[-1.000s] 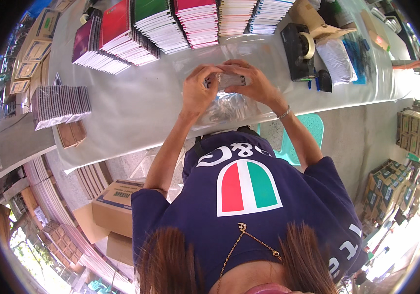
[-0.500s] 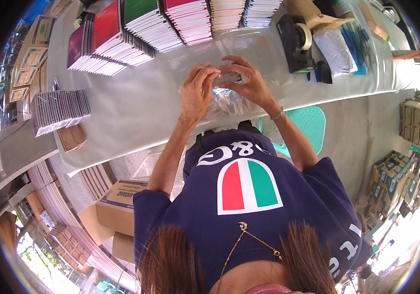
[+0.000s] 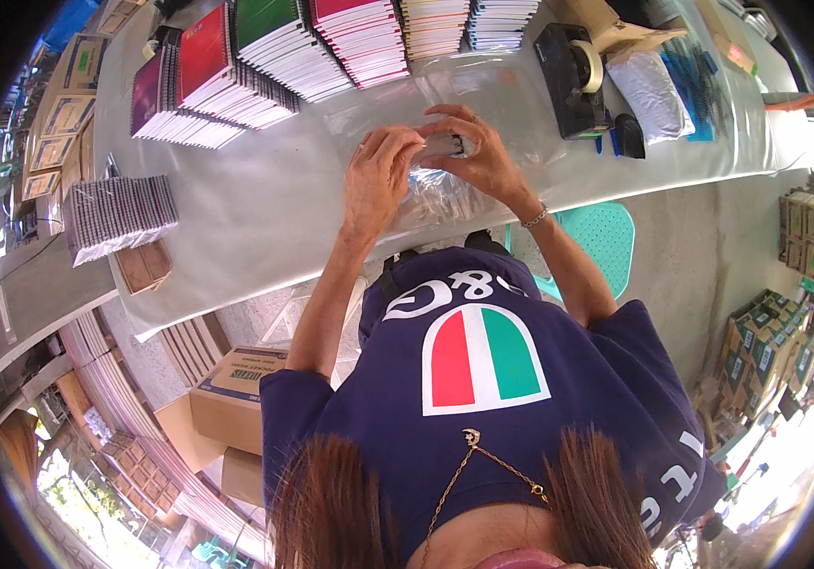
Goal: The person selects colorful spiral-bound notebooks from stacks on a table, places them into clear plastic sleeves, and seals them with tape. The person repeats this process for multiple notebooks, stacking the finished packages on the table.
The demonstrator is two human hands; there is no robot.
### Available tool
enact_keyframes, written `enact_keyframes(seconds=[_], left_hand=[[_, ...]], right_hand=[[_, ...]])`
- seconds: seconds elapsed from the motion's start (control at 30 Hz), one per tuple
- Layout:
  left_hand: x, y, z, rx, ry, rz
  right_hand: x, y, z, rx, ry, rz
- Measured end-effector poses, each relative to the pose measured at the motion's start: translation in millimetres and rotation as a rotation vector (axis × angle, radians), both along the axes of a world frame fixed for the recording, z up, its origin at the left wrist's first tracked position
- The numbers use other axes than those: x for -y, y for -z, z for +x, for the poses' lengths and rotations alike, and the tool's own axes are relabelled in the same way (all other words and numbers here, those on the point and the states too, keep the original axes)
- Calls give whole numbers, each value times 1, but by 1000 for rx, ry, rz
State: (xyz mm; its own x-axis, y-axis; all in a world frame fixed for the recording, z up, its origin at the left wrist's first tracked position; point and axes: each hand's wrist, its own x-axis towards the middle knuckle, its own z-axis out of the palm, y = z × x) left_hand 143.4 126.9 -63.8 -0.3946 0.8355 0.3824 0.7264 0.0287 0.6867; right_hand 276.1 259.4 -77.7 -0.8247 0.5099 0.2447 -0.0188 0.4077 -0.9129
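A person in a navy T-shirt (image 3: 606,389) bends both bare hands over clear plastic wrap (image 3: 434,201) at the near edge of a pale-covered worktop (image 3: 255,199). The left hand (image 3: 379,175) has its fingers bunched and bent inward, their tips close together; whether they pinch the film is hidden. The right hand (image 3: 476,159), a bracelet (image 3: 536,218) at its wrist, curves its thumb and fingers well apart in a C around a small dark-edged item (image 3: 457,145), mostly covered by the hands; whether the fingers press on it cannot be told.

The wrap, creased and glossy, appears light, limp and slippery, likely to slide or crumple if taken by its middle; a pinch at a free edge, with the other hand steadying the opposite side, would seem the surer hold. The dark-edged item looks small enough for one hand, though its stiffness is unclear.

Beyond the hands stand piles of spiral-bound notebooks (image 3: 279,52) with colored covers. A black tape dispenser (image 3: 566,85) and a white plastic packet (image 3: 651,95) lie to the right; a film-wrapped notebook stack (image 3: 122,216) sits far left.
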Motion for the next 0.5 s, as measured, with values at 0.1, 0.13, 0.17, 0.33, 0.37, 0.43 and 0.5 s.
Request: enact_keyframes(seconds=[0.1, 0.13, 0.17, 0.33, 0.37, 0.43, 0.5], left_hand=[[-1, 1, 6, 62, -31, 15], [0, 1, 7, 73, -25, -9], [2, 0, 7, 82, -20, -34], [7, -21, 4, 133, 23, -88], [7, -24, 1, 102, 25, -96], [8, -23, -5, 79, 48, -112], [11, -16, -8, 95, 83, -125]], right_hand=[[-1, 2, 0, -19, -4, 13], [-2, 3, 0, -30, -7, 24], [-2, 5, 0, -24, -21, 14], [-4, 10, 1, -31, -51, -22], [-4, 10, 1, -32, -51, -18], [-3, 10, 1, -34, -47, -9], [-2, 8, 2, -29, -46, -46]])
